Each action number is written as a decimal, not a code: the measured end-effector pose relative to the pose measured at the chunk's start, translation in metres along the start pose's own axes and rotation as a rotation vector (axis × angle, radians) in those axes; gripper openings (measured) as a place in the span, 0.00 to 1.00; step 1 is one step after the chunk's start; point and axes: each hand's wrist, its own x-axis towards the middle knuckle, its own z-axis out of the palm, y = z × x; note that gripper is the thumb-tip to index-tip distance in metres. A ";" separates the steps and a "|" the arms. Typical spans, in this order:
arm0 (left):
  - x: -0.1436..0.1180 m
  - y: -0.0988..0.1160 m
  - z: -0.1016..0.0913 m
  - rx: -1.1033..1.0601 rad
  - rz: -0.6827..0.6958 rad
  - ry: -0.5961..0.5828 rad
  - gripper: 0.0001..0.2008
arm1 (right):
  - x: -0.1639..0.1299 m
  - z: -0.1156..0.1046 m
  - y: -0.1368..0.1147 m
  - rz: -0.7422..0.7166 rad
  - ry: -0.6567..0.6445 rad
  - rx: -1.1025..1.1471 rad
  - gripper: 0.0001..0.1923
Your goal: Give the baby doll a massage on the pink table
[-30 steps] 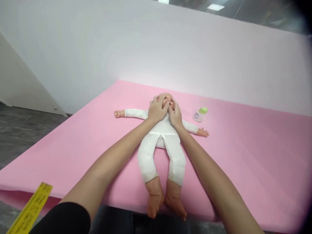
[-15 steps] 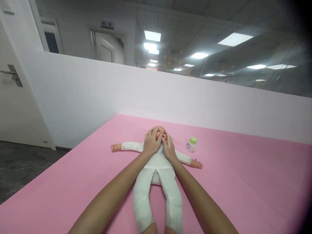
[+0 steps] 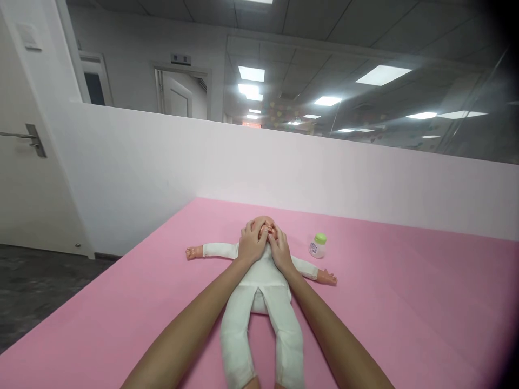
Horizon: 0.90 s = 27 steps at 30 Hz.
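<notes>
A baby doll (image 3: 263, 302) in a white suit lies on its back on the pink mat (image 3: 405, 313), arms spread out to both sides. My left hand (image 3: 251, 243) rests over the left side of the doll's face, fingers spread. My right hand (image 3: 279, 249) lies against the right side of the face, fingers touching the cheek and mouth area. Both hands cover most of the head. A small clear bottle with a green cap (image 3: 317, 246) stands on the mat just right of the doll's head, apart from my right hand.
A low white partition wall (image 3: 324, 173) runs behind the mat, with glass above it. A white door with a metal handle (image 3: 30, 138) is at the left. Dark floor (image 3: 36, 286) lies left of the mat's edge.
The view has tilted upward, so the doll's feet and the mat's near edge have dropped out of sight. My hands stay on the doll's face with only slight finger shifts.
</notes>
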 end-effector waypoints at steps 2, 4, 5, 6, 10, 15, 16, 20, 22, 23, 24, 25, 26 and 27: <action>0.000 -0.001 0.001 0.007 0.000 0.002 0.23 | 0.000 0.000 0.000 0.019 0.009 -0.004 0.34; 0.001 -0.002 0.002 0.002 -0.012 0.000 0.25 | 0.000 0.000 0.001 0.052 0.012 -0.006 0.35; 0.001 -0.002 0.002 -0.005 -0.019 0.001 0.25 | 0.000 0.000 0.001 0.065 0.013 -0.006 0.36; 0.001 -0.002 0.002 -0.012 -0.022 0.004 0.26 | 0.000 0.000 0.002 0.069 0.014 -0.007 0.36; 0.001 -0.001 0.001 -0.041 -0.012 0.010 0.23 | 0.000 -0.001 0.000 0.019 0.002 -0.013 0.35; 0.000 -0.001 0.001 -0.055 -0.007 0.033 0.22 | 0.000 -0.001 -0.001 0.014 0.005 0.000 0.36; 0.000 -0.001 0.001 -0.058 -0.008 0.041 0.23 | 0.000 0.000 -0.001 0.032 0.011 0.003 0.36; 0.000 -0.002 0.002 -0.064 -0.002 0.048 0.23 | 0.000 -0.001 -0.001 0.047 0.005 0.003 0.37; 0.001 -0.003 0.002 -0.059 0.012 0.041 0.22 | -0.001 -0.001 -0.002 0.013 -0.007 -0.008 0.35; 0.001 -0.003 0.002 -0.055 0.016 0.037 0.22 | -0.001 -0.002 -0.002 0.002 -0.011 -0.014 0.34; 0.001 -0.003 0.002 -0.052 0.014 0.033 0.22 | -0.001 -0.002 -0.002 -0.002 -0.013 -0.018 0.34; 0.002 -0.003 0.003 -0.052 0.008 0.030 0.22 | -0.001 -0.002 -0.002 0.003 -0.010 -0.017 0.34; 0.002 -0.003 0.003 -0.055 0.001 0.027 0.23 | -0.001 -0.002 -0.002 0.015 -0.003 -0.014 0.34; 0.002 -0.003 0.003 -0.061 -0.007 0.025 0.24 | -0.001 -0.002 -0.002 0.029 0.005 -0.008 0.34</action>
